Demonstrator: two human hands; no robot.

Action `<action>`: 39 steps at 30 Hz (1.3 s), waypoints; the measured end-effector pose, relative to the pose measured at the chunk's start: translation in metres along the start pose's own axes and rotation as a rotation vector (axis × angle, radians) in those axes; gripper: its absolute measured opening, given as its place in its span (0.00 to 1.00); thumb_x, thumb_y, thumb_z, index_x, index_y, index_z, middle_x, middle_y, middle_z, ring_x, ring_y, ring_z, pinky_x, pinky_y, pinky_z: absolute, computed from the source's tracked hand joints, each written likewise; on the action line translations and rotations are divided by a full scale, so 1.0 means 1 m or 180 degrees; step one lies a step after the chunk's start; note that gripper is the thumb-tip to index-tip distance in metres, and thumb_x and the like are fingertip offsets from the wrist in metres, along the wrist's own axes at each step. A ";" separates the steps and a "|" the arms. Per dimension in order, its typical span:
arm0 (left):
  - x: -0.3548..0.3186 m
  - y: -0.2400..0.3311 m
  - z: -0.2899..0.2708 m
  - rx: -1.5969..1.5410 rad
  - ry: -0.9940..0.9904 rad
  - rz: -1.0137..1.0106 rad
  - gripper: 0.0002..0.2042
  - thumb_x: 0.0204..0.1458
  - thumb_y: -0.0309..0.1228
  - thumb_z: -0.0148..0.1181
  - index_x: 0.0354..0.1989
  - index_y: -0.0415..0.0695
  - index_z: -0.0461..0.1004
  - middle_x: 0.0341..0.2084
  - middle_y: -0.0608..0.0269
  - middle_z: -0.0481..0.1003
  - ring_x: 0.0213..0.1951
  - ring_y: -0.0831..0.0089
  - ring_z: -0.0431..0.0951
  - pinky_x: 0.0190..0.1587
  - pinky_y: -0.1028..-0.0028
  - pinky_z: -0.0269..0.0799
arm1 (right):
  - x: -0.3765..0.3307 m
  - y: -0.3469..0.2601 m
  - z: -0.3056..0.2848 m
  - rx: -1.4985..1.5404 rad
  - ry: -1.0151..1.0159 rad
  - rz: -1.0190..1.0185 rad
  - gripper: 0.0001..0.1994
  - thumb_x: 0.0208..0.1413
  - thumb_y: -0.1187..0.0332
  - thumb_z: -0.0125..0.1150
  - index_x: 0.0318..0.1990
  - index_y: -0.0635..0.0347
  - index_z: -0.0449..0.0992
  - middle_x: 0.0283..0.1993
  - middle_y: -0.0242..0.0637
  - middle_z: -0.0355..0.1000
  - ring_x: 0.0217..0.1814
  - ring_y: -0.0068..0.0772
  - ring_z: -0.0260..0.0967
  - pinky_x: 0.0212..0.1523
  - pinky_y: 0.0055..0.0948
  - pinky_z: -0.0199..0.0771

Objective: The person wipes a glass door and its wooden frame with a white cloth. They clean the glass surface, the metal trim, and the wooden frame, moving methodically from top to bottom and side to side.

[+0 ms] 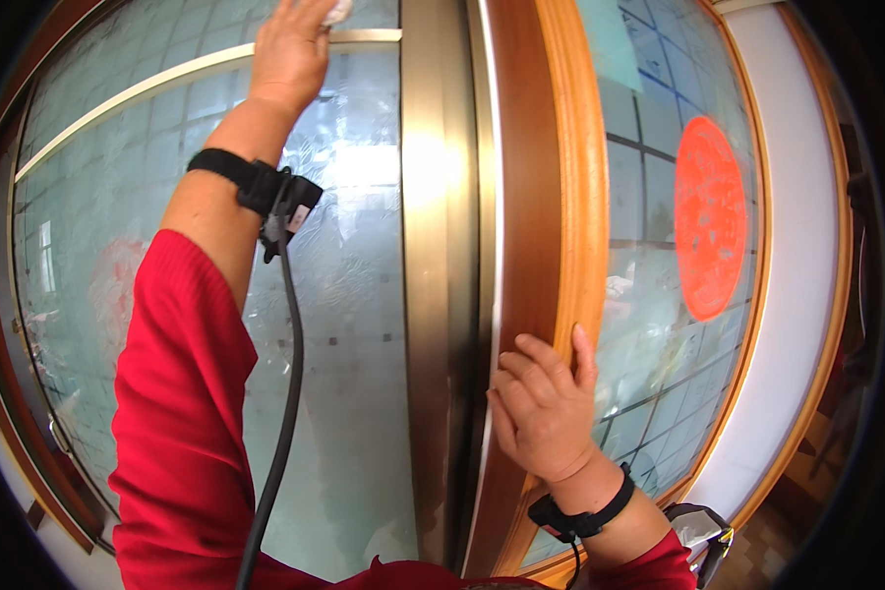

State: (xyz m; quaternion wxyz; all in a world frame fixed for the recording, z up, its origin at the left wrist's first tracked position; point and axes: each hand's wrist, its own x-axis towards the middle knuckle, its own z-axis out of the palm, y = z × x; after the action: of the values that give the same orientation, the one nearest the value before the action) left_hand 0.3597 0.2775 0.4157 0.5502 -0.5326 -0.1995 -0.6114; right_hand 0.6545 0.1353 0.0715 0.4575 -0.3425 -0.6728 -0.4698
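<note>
High up at the top edge, my left hand (293,54) is closed around a small white wad (338,12), which looks like cloth or tissue and is partly cut off by the picture's edge. It is up against the frosted glass panel (349,295), near a pale metal crossbar (167,77). Wet-looking streaks mark the glass near my forearm. Lower right, my right hand (546,408) rests on the wooden door frame (582,197) with its fingers apart and holds nothing loose.
A brass-coloured metal upright (433,295) stands between the glass and the wood. Right of the frame, another glass pane bears a red oval decoration (710,218). A black cable (290,393) hangs from my left wrist strap. A bag (700,536) sits low at right.
</note>
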 end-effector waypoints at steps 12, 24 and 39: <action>-0.015 0.046 0.042 0.0229 -0.0498 0.0814 0.18 0.58 0.24 0.51 0.57 0.49 0.74 0.61 0.59 0.71 0.66 0.57 0.65 0.67 0.57 0.60 | -0.011 0.009 0.005 0.0159 0.0075 -0.0126 0.09 0.46 0.68 0.67 0.37 0.53 0.78 0.46 0.29 0.75 0.59 0.34 0.70 0.71 0.61 0.48; 0.040 0.055 0.065 -0.0299 -0.0067 0.0694 0.22 0.57 0.22 0.52 0.60 0.49 0.72 0.64 0.57 0.68 0.68 0.55 0.62 0.69 0.61 0.58 | -0.010 0.012 0.002 0.0343 0.0107 -0.0180 0.09 0.48 0.66 0.66 0.37 0.53 0.78 0.45 0.29 0.75 0.57 0.33 0.71 0.71 0.61 0.49; -0.058 0.139 0.029 -0.0379 -0.0531 0.0531 0.23 0.53 0.23 0.50 0.59 0.43 0.72 0.61 0.46 0.70 0.64 0.47 0.67 0.69 0.58 0.60 | -0.009 0.010 0.002 0.0289 0.0122 -0.0141 0.05 0.47 0.70 0.64 0.34 0.56 0.77 0.43 0.31 0.75 0.58 0.33 0.72 0.70 0.60 0.53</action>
State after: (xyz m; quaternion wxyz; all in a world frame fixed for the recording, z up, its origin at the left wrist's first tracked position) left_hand 0.4850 0.2847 0.3283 0.5480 -0.6281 -0.1629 -0.5278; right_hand 0.6663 0.1401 0.0664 0.4749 -0.2974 -0.6919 -0.4553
